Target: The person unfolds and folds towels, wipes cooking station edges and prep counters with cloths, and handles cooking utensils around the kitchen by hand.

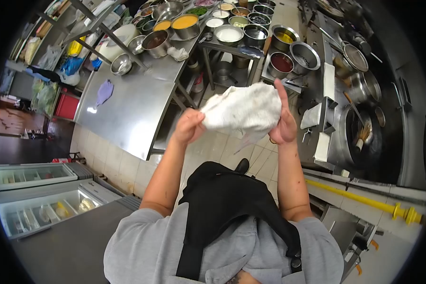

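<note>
In the middle of the view, above the tiled floor (168,150), a white cloth (244,108) is held up between the person's two hands, in front of a black apron (227,191). The left hand (188,127) has its fingers (199,118) clamped on the cloth's left end. The right hand (286,124) lies against the right end, one finger stretched up along the edge; the others are partly hidden by the cloth, so I cannot tell how firmly they close on it. A thin, pale strip hangs from the cloth's lower edge.

Ahead and to the left is a steel surface (123,120), with a purple cloth (105,92) lying flat on it and a steel bowl (121,65) near its far end. Farther off, a pot of orange liquid (185,26) stands among many filled containers. To the right, a pot of dark red liquid (281,64) sits near the stove, where a brush (363,137) rests inside a large wok (349,137)
</note>
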`<action>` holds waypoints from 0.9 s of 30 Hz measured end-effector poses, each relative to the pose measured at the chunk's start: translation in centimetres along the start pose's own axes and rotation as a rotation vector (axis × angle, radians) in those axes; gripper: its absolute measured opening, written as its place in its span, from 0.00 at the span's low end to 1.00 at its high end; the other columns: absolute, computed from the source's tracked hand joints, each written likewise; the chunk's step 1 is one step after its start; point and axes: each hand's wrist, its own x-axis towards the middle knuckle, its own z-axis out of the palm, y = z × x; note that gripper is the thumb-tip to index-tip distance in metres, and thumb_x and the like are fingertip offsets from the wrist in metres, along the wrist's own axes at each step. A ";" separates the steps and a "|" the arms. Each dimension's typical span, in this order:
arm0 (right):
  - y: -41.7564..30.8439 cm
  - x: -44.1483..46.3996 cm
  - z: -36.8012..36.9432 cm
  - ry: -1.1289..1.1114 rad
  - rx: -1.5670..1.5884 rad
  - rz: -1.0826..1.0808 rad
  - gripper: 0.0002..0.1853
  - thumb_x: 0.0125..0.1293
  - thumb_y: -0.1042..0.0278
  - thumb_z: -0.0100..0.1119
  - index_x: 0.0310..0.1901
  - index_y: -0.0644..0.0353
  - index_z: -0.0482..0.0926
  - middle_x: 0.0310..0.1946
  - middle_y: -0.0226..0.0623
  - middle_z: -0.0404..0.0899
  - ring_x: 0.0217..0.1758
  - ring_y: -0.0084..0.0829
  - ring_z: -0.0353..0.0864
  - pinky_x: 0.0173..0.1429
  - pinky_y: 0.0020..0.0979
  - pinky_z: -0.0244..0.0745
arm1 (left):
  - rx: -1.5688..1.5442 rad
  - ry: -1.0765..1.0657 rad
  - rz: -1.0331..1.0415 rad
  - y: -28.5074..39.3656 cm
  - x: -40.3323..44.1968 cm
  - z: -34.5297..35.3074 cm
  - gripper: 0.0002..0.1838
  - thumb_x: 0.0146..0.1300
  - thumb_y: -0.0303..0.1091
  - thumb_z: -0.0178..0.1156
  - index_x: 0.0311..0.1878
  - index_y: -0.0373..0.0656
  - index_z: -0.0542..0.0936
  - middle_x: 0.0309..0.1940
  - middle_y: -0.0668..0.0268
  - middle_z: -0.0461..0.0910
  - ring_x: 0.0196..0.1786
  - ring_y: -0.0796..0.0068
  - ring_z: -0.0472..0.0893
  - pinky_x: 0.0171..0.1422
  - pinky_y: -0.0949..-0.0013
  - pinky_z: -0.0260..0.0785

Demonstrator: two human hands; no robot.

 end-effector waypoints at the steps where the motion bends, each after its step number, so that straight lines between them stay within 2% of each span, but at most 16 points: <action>1: 0.3 -1.0 -0.5 -0.106 -0.007 -0.042 0.49 0.65 0.48 0.67 0.81 0.53 0.49 0.74 0.47 0.62 0.76 0.47 0.65 0.78 0.48 0.62 | -0.218 -0.104 -0.041 -2.1 -0.8 -0.2 0.34 0.73 0.56 0.57 0.64 0.31 0.76 0.63 0.53 0.78 0.63 0.66 0.79 0.70 0.60 0.69; 2: 1.6 -2.3 -2.3 -0.159 0.034 0.023 0.51 0.63 0.42 0.68 0.79 0.51 0.50 0.72 0.47 0.66 0.74 0.46 0.68 0.76 0.48 0.64 | -0.447 -0.100 -0.220 -3.4 -0.8 0.5 0.38 0.72 0.59 0.55 0.68 0.33 0.71 0.68 0.53 0.74 0.69 0.63 0.74 0.75 0.58 0.63; 3: 2.9 -3.3 -3.4 -0.153 0.020 0.016 0.51 0.63 0.42 0.68 0.79 0.51 0.50 0.72 0.47 0.66 0.74 0.46 0.68 0.76 0.48 0.64 | -0.677 -0.093 -0.405 -5.0 -0.7 1.2 0.41 0.72 0.63 0.53 0.73 0.35 0.67 0.72 0.54 0.70 0.75 0.61 0.69 0.80 0.55 0.57; 5: 5.9 -5.3 -5.4 0.039 0.265 0.195 0.46 0.65 0.42 0.66 0.77 0.51 0.54 0.68 0.48 0.71 0.70 0.45 0.73 0.72 0.48 0.70 | -0.532 -0.080 -0.481 -9.9 -0.7 -0.9 0.41 0.74 0.62 0.51 0.77 0.39 0.60 0.73 0.56 0.69 0.74 0.62 0.69 0.80 0.55 0.57; 6: 7.3 -6.1 -7.5 0.117 0.152 0.223 0.41 0.68 0.42 0.63 0.74 0.51 0.57 0.62 0.50 0.77 0.67 0.46 0.76 0.70 0.49 0.73 | -0.356 0.083 -0.408 -10.5 -0.1 -0.1 0.34 0.75 0.57 0.53 0.73 0.40 0.66 0.68 0.58 0.74 0.70 0.64 0.74 0.76 0.56 0.64; 7: 7.7 -6.2 -7.5 0.142 0.148 0.217 0.41 0.68 0.42 0.63 0.74 0.51 0.57 0.62 0.50 0.77 0.67 0.46 0.76 0.70 0.49 0.73 | -0.155 0.212 -0.345 -10.1 0.5 0.1 0.24 0.76 0.49 0.56 0.64 0.40 0.75 0.58 0.60 0.82 0.59 0.67 0.81 0.67 0.61 0.73; 9: 8.7 -7.0 -6.8 0.299 -0.003 0.120 0.40 0.70 0.47 0.62 0.76 0.49 0.54 0.61 0.49 0.77 0.66 0.45 0.77 0.68 0.48 0.75 | -0.095 0.203 -0.306 -9.0 0.3 -2.0 0.16 0.75 0.43 0.58 0.53 0.40 0.81 0.47 0.64 0.86 0.49 0.71 0.85 0.57 0.66 0.77; 11: 8.0 -7.1 -3.4 0.253 -0.055 0.068 0.42 0.71 0.49 0.61 0.79 0.46 0.49 0.66 0.50 0.73 0.69 0.46 0.75 0.71 0.50 0.72 | -0.066 0.195 -0.255 -5.9 -0.8 -1.7 0.15 0.76 0.44 0.58 0.48 0.40 0.82 0.43 0.65 0.86 0.46 0.72 0.85 0.54 0.67 0.77; 15: 9.8 -7.2 0.6 0.209 0.018 0.069 0.48 0.71 0.48 0.62 0.82 0.44 0.41 0.74 0.47 0.64 0.75 0.46 0.67 0.76 0.48 0.63 | -0.053 0.322 -0.189 -1.9 -4.3 -1.6 0.15 0.75 0.40 0.58 0.50 0.36 0.81 0.44 0.63 0.86 0.46 0.72 0.85 0.52 0.65 0.78; 17: 10.5 -6.4 1.0 0.176 -0.012 0.090 0.45 0.72 0.48 0.61 0.82 0.44 0.44 0.72 0.46 0.67 0.74 0.45 0.68 0.77 0.47 0.63 | 0.059 0.367 -0.160 -1.5 -5.4 -3.4 0.14 0.74 0.38 0.59 0.49 0.35 0.82 0.43 0.63 0.87 0.45 0.71 0.86 0.51 0.65 0.78; 21: 10.3 -5.5 3.1 0.202 -0.030 -0.251 0.39 0.75 0.56 0.57 0.81 0.47 0.48 0.66 0.45 0.74 0.72 0.41 0.71 0.75 0.46 0.66 | 0.258 0.412 -0.001 2.8 -6.9 -3.8 0.11 0.69 0.31 0.64 0.47 0.32 0.84 0.41 0.62 0.87 0.41 0.74 0.85 0.48 0.70 0.76; 22: 10.0 -5.1 4.2 0.223 0.031 -0.270 0.37 0.75 0.64 0.57 0.80 0.48 0.50 0.62 0.46 0.78 0.67 0.39 0.76 0.71 0.44 0.71 | 0.298 0.406 -0.019 3.8 -6.9 -4.4 0.11 0.67 0.31 0.66 0.46 0.33 0.84 0.40 0.63 0.87 0.41 0.75 0.84 0.48 0.71 0.74; 23: 9.8 -4.8 4.1 0.220 0.031 -0.271 0.37 0.75 0.64 0.57 0.80 0.48 0.50 0.62 0.46 0.78 0.67 0.39 0.76 0.71 0.44 0.71 | 0.354 0.419 -0.034 5.5 -7.2 -3.8 0.11 0.66 0.32 0.67 0.45 0.34 0.84 0.39 0.63 0.87 0.40 0.75 0.84 0.47 0.70 0.75; 25: 8.6 -3.6 3.3 0.224 -0.183 0.025 0.35 0.74 0.71 0.56 0.79 0.51 0.55 0.56 0.46 0.81 0.59 0.37 0.82 0.65 0.41 0.76 | 0.379 0.382 -0.045 7.8 -6.7 -5.0 0.11 0.65 0.31 0.68 0.45 0.34 0.84 0.39 0.63 0.87 0.40 0.74 0.84 0.47 0.69 0.75; 26: 7.9 -2.7 3.9 0.317 -0.182 0.063 0.31 0.70 0.77 0.60 0.74 0.56 0.64 0.49 0.43 0.83 0.51 0.34 0.85 0.57 0.40 0.81 | 0.454 0.378 -0.094 9.3 -6.4 -5.4 0.11 0.64 0.31 0.69 0.45 0.34 0.84 0.39 0.63 0.87 0.39 0.73 0.84 0.46 0.68 0.76; 27: 7.1 -1.6 4.3 0.314 -0.181 0.065 0.31 0.70 0.77 0.60 0.74 0.56 0.64 0.49 0.43 0.83 0.51 0.34 0.85 0.57 0.40 0.81 | 0.466 0.369 -0.188 10.7 -6.1 -6.1 0.11 0.63 0.31 0.71 0.44 0.36 0.84 0.39 0.63 0.87 0.39 0.73 0.84 0.46 0.67 0.77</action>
